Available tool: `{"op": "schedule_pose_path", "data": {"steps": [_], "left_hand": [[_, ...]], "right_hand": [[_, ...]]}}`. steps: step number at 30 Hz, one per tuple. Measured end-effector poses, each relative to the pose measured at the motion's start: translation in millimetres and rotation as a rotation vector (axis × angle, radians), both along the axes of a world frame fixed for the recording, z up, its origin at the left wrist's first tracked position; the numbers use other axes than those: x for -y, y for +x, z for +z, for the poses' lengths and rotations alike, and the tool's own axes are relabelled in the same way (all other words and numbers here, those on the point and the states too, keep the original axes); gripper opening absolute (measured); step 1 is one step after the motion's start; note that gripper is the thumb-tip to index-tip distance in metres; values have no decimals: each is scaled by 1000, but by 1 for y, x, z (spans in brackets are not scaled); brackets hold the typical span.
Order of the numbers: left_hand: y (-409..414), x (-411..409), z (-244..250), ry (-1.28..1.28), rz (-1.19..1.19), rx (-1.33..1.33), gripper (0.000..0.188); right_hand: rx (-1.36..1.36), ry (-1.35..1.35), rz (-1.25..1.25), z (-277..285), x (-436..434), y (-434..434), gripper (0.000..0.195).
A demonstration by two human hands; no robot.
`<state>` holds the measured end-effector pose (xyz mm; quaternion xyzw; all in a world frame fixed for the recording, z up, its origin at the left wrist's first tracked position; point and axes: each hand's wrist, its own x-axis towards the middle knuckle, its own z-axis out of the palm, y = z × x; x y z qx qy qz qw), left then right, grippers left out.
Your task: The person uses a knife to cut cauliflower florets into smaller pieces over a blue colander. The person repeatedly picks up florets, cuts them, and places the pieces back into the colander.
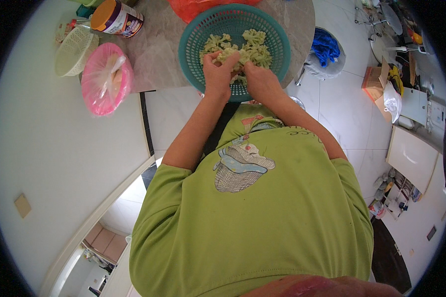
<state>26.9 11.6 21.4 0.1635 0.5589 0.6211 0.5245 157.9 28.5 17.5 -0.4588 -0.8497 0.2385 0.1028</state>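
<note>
Before me a green plastic colander (187,55) holds several cauliflower florets (258,54), pale with greenish stems. Over it, my left hand (218,74) pinches a cauliflower piece (227,55) between thumb and fingers. My right hand (262,80) is close beside it, fingers curled in at the stem side of the same piece. The right fingertips and the stem between the hands are partly hidden. Loose florets lie on the colander's floor around and beyond both hands.
The colander is at the near edge of a grey stone-patterned table (156,55). A red plastic bag (208,7) lies behind it. To the left are a pink bowl covered with clear plastic (106,80), a cream basket (74,52) and an orange-lidded tub (117,18). A stool with blue cloth (324,46) stands right.
</note>
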Motion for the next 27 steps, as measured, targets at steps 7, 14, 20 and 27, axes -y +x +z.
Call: {"op": "schedule_pose_path", "data": {"steps": [7, 14, 20, 27], "left_hand": [[-6, 1, 7, -137, -105, -16, 52], [-7, 2, -16, -74, -171, -471, 57], [-11, -3, -25, -61, -70, -159, 57], [-17, -2, -23, -128, -137, -159, 53]], "right_hand": [[49, -73, 20, -4, -3, 0, 12], [56, -107, 40, -13, -8, -4, 15], [-49, -159, -107, -7, -11, -9, 28], [-203, -240, -127, -8, -17, -5, 42]]}}
